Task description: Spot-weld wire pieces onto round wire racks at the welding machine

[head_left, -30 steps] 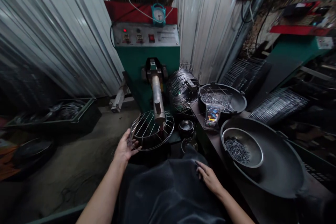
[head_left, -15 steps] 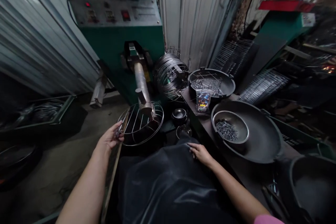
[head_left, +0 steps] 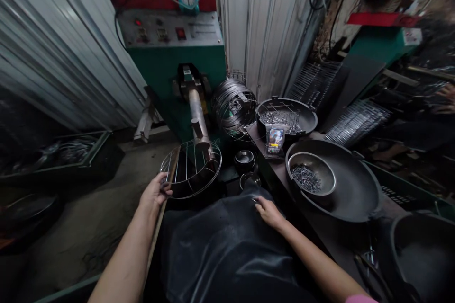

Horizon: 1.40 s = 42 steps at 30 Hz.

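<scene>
My left hand (head_left: 155, 191) is closed on the near left rim of a round wire rack (head_left: 188, 182). The rack sits tilted below the metal arm (head_left: 198, 113) of a green machine (head_left: 170, 61). Over the dark apron (head_left: 227, 241) on my lap, my right hand (head_left: 268, 213) is closed in a pinch, with a small thin metal piece at its fingertips. Two small metal cups (head_left: 244, 156) stand just beyond it.
On the right bench are a large pan (head_left: 359, 184), a bowl of small metal pieces (head_left: 330, 175), a pan of wire parts (head_left: 307, 116) and a phone (head_left: 275, 139). Coiled wire (head_left: 232, 104) hangs behind. A person's hand (head_left: 446, 97) shows far right.
The view has tilted up and shifted left, so the machine appears lower and further right. My right fingers are drawn closer together, and a person's hand has appeared at the far right.
</scene>
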Each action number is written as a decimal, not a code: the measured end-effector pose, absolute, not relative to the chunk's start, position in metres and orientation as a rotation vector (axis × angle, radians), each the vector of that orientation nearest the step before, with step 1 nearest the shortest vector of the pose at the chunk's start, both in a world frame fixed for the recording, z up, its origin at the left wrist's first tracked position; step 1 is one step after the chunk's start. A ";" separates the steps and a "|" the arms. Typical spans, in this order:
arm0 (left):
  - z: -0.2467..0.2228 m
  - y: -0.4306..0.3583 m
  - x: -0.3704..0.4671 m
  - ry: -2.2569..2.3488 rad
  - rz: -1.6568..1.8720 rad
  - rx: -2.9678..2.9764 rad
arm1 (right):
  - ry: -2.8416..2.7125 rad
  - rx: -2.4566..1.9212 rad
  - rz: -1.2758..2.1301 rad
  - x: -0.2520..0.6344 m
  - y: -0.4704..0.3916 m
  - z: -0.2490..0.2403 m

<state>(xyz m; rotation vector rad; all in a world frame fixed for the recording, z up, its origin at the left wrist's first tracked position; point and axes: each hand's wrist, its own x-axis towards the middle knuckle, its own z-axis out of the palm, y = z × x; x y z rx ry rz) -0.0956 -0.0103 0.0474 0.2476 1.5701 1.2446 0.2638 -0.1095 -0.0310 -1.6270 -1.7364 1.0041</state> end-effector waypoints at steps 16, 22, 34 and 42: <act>0.050 -0.026 -0.074 1.451 1.628 0.203 | -1.186 -0.963 1.414 0.159 -0.045 0.055; 0.049 -0.020 -0.066 1.436 1.644 0.201 | -1.047 -0.954 1.433 0.133 -0.033 0.042; 0.054 -0.022 -0.067 1.519 1.622 0.234 | -1.400 -1.393 1.025 0.226 -0.059 0.027; 0.056 -0.021 -0.055 1.576 1.615 0.242 | -2.018 -1.714 0.939 0.261 -0.112 -0.040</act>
